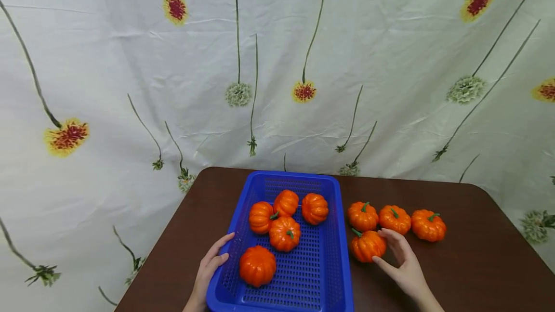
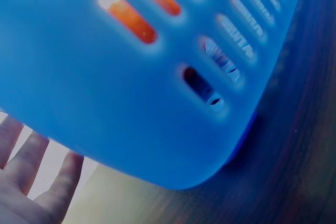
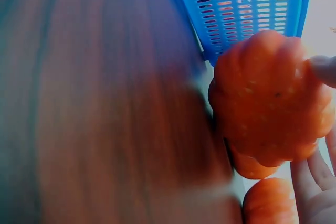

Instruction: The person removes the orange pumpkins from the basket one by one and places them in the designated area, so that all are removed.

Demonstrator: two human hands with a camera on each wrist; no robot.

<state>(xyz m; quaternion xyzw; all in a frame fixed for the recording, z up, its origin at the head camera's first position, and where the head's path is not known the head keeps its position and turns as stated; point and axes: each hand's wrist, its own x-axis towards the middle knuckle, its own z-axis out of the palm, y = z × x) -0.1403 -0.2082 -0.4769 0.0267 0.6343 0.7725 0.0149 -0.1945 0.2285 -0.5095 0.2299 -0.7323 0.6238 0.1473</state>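
Note:
My right hand pinches an orange toy pumpkin between thumb and fingertips, just right of the blue basket. This pumpkin leans over, its green stem toward the basket; its ribbed surface fills much of the right wrist view. At the basket's left rim rests my left hand, fingers fairly straight. The left wrist view has its fingers reaching to the rim, tips hidden behind the blue wall. Several pumpkins lie inside the basket, including one with a green stem and a nearer one.
Behind the held pumpkin, three more pumpkins stand in a row: left, middle and right. All this is on a dark brown table. A white flowered cloth hangs behind the table's far edge.

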